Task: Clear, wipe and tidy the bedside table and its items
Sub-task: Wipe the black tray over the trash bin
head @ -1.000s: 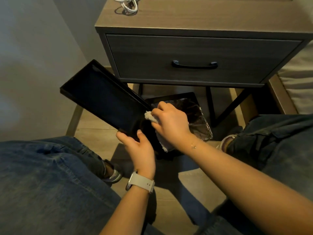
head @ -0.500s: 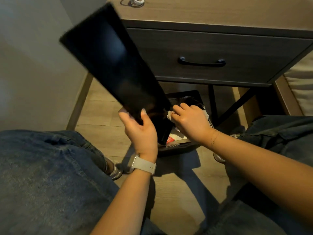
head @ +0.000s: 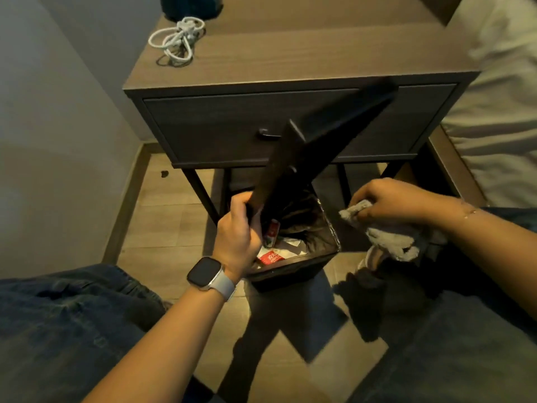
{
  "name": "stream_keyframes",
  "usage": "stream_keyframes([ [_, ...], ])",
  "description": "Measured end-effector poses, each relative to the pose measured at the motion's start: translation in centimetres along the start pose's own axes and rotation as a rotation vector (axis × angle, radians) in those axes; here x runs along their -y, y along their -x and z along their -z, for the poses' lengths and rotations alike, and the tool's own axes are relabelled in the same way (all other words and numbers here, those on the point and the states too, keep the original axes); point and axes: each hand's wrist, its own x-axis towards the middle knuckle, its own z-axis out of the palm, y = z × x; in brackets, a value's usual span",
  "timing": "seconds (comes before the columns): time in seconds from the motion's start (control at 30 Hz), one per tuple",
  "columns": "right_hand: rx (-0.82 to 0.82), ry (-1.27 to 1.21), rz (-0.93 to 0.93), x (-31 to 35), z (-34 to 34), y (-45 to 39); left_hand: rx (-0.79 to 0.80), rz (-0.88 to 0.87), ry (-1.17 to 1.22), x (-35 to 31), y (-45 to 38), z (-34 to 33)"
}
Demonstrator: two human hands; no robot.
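The left hand (head: 236,228), a smartwatch (head: 207,274) on its wrist, grips the lower end of a black tray (head: 313,152), fingers curled round its edge, and holds it steeply tilted over a small black waste bin (head: 302,271) on the floor in front of the bedside table (head: 290,53). The tray's upper end crosses the front of the table's drawer (head: 209,126) and hides most of the drawer handle (head: 266,134). The bin is lined with a dark bag and holds white paper scraps and two red-and-white packets (head: 270,257); their printing is too small to read, possibly a logo. The right hand (head: 389,202), to the right of the bin, is closed on a crumpled grey-white cloth (head: 389,237) that hangs below its fingers. On the tabletop, a coiled white cable (head: 177,42) lies near the back left corner, just in front of a dark blue object (head: 189,5) cut off by the frame. A white bed sheet (head: 499,97) lies along the table's right side. Denim-clad knees (head: 58,330) frame the lower view.
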Motion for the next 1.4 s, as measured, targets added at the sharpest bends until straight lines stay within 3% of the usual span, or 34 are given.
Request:
stream_keyframes([
  [0.07,-0.047,-0.264,-0.097,-1.6,1.3,0.0,0.115,-0.123,-0.077,0.5,0.4,0.3],
  [0.17,-0.132,-0.656,-0.151,-3.1,3.2,0.4,0.324,-0.145,-0.073,1.4,0.9,0.3],
  [0.33,-0.201,-1.004,0.069,-1.9,5.6,1.7,0.531,-0.448,-0.05,1.9,0.1,-0.7],
  [0.43,-0.159,-0.781,0.212,0.3,3.7,1.0,0.666,-0.59,-0.124,1.6,-0.8,-1.1],
  [0.53,0.147,-0.384,0.275,2.4,0.0,-0.6,0.674,-0.659,-0.147,2.1,-0.6,-1.6],
  [0.63,-0.023,-0.408,0.189,3.0,-1.8,-2.0,0.644,-0.627,-0.132,2.5,-0.2,-1.8],
  [0.7,0.074,-0.401,0.207,3.5,-2.5,-2.5,0.598,-0.621,-0.115,2.8,0.2,-1.9],
  [0.8,0.052,-0.381,0.187,3.5,-2.9,-2.8,0.6,-0.65,-0.108,3.0,0.4,-2.5],
  [0.9,0.188,-0.38,0.215,3.5,-2.9,-2.7,0.589,-0.593,-0.068,3.2,0.8,-3.0],
  [1.0,-0.013,-0.493,0.178,2.8,-0.7,-2.5,0.582,-0.487,-0.088,3.3,1.1,-2.7],
  [1.17,-0.195,-0.693,0.138,1.4,3.8,-0.8,0.445,-0.089,-0.082,2.3,0.0,-0.7],
  [1.4,-0.674,-1.184,0.105,-0.2,7.1,1.7,0.37,-0.025,-0.006,-1.8,-1.8,2.5],
])
